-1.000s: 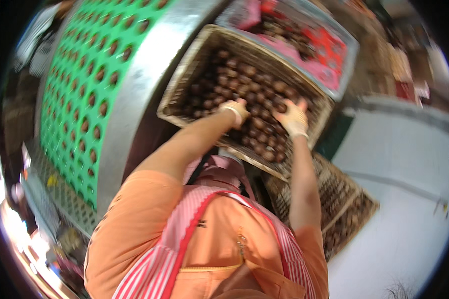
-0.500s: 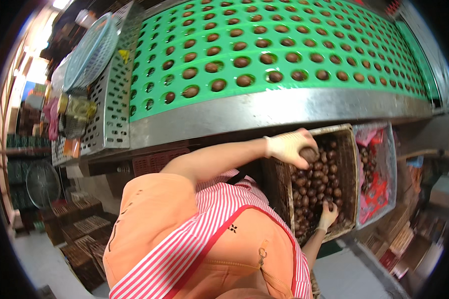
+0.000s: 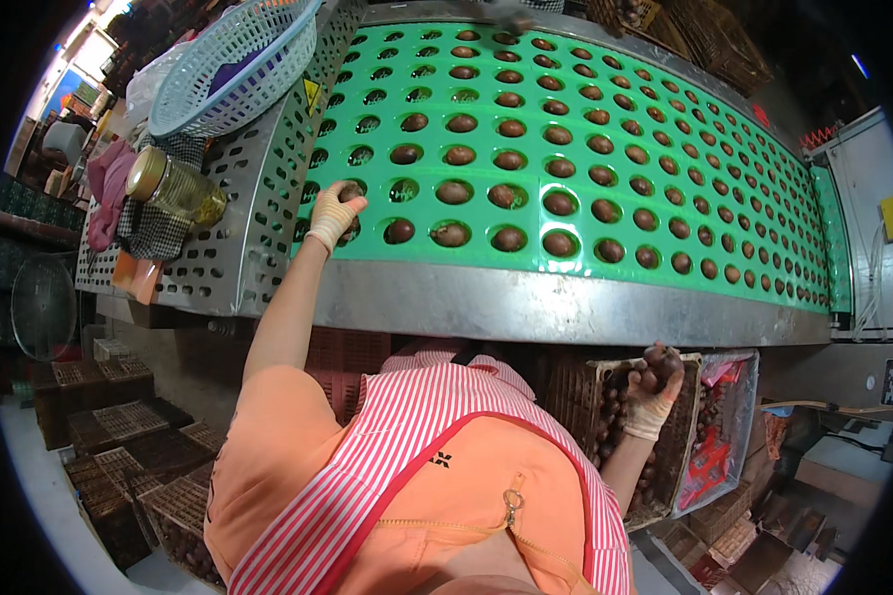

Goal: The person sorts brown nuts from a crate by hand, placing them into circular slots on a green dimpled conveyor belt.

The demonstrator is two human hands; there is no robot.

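Observation:
A green sheet (image 3: 526,188) with rows of oval holes lies on the metal machine, a round brown fruit-like piece in most holes. My left hand (image 3: 335,212), in a pale glove, is closed at the sheet's near left part, with a brown round piece (image 3: 350,189) at its fingertips. Beside that hand another piece (image 3: 349,232) sits in a hole. My right hand (image 3: 653,397), also gloved, is raised above a crate (image 3: 687,436) and cups several brown round pieces (image 3: 659,365). More of these pieces lie in the crate below.
A metal rim (image 3: 566,297) runs along the sheet's near side. At left, a perforated metal plate (image 3: 260,213) bears a pale blue basket (image 3: 200,91) and a lidded jar (image 3: 174,188). A blue-grey bin (image 3: 739,446) with red plastic stands beside the crate. Stacked crates (image 3: 129,466) stand lower left.
My left hand has moved from over the crate to the green sheet's left part. My right hand has risen out of the crate with several pieces. The view has shifted left.

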